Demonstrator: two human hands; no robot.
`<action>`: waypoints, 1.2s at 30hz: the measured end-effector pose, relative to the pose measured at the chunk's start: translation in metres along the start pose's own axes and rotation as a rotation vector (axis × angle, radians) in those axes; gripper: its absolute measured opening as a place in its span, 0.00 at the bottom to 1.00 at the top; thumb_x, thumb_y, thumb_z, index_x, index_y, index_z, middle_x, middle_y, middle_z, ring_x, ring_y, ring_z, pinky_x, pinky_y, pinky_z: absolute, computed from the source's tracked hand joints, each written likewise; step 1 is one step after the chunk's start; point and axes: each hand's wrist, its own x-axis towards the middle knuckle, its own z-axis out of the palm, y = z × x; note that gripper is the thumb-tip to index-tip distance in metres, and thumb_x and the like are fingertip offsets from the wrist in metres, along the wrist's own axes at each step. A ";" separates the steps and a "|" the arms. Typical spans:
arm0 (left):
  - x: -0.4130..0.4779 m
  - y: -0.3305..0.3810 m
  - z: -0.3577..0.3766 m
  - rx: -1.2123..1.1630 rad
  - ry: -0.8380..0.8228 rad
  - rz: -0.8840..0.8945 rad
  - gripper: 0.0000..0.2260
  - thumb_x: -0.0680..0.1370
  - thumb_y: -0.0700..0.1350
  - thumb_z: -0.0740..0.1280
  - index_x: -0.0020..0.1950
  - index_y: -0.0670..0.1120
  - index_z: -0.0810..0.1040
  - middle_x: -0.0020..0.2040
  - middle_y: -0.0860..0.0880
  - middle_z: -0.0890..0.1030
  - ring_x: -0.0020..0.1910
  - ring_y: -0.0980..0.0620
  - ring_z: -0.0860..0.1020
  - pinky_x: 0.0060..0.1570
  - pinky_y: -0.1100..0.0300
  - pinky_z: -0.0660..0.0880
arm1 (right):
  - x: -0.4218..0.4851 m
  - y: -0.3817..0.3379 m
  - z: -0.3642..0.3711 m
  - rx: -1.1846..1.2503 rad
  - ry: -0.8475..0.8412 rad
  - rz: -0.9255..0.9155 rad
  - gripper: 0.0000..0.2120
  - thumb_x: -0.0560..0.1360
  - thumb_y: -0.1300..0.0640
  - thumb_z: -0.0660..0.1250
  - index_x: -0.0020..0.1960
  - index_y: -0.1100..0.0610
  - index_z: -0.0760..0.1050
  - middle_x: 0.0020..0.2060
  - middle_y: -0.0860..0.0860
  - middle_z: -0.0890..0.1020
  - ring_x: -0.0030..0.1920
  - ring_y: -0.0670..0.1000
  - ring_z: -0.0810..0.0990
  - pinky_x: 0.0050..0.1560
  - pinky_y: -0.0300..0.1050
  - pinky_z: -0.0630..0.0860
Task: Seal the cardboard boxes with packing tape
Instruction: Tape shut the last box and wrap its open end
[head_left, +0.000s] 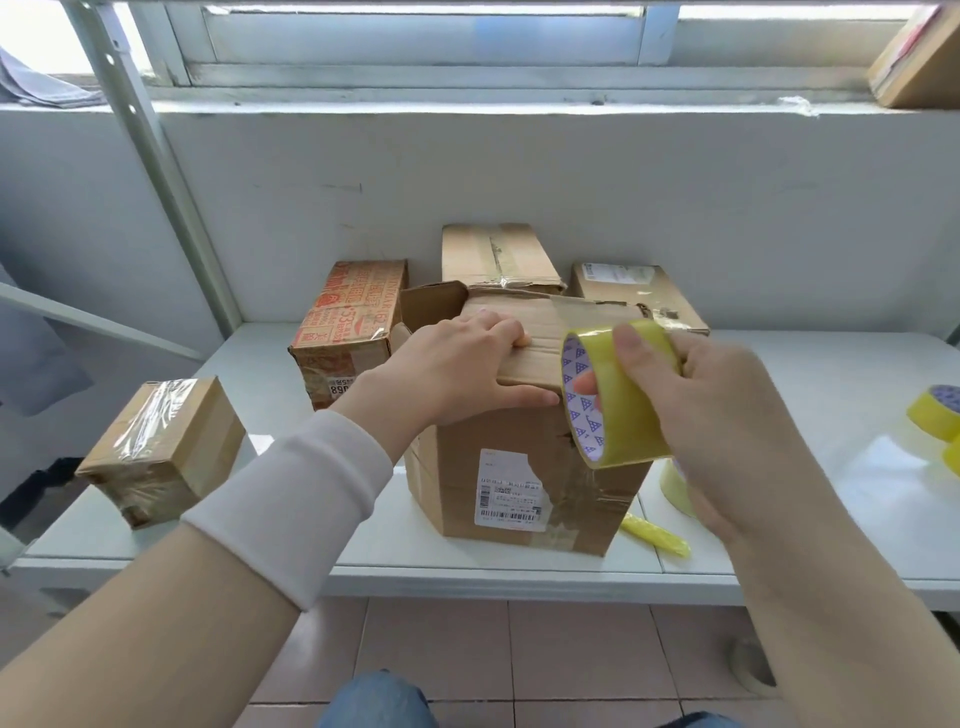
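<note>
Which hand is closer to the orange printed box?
Left. The left hand holds the big box by its flap, just right of the orange printed box; the right hand grips the tape roll farther right.

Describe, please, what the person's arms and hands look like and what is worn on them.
Both hands are bare: the left hand and right hand show no gloves or visible rings. A white fabric cuff wraps the left wrist, with bare forearm behind it. The right arm is uncovered, without sleeve or watch.
</note>
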 end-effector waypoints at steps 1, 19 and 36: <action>0.000 0.001 0.000 0.001 0.003 0.001 0.33 0.72 0.70 0.58 0.70 0.52 0.65 0.72 0.52 0.65 0.67 0.49 0.68 0.54 0.56 0.64 | -0.006 0.002 -0.002 -0.013 0.000 0.006 0.14 0.76 0.45 0.61 0.41 0.53 0.79 0.34 0.48 0.85 0.38 0.50 0.81 0.39 0.46 0.79; -0.005 -0.005 0.006 0.132 0.161 0.100 0.31 0.75 0.69 0.53 0.73 0.54 0.65 0.74 0.55 0.66 0.72 0.52 0.65 0.60 0.54 0.68 | -0.051 0.059 0.017 0.097 0.003 0.056 0.14 0.69 0.43 0.59 0.47 0.51 0.74 0.34 0.45 0.85 0.40 0.44 0.83 0.41 0.40 0.79; 0.030 -0.096 0.030 -0.249 0.178 -0.265 0.24 0.79 0.58 0.58 0.37 0.41 0.80 0.38 0.44 0.77 0.43 0.45 0.74 0.39 0.55 0.65 | 0.080 0.042 0.057 0.228 -0.207 -0.005 0.06 0.78 0.55 0.62 0.51 0.56 0.75 0.40 0.48 0.83 0.39 0.44 0.81 0.45 0.37 0.78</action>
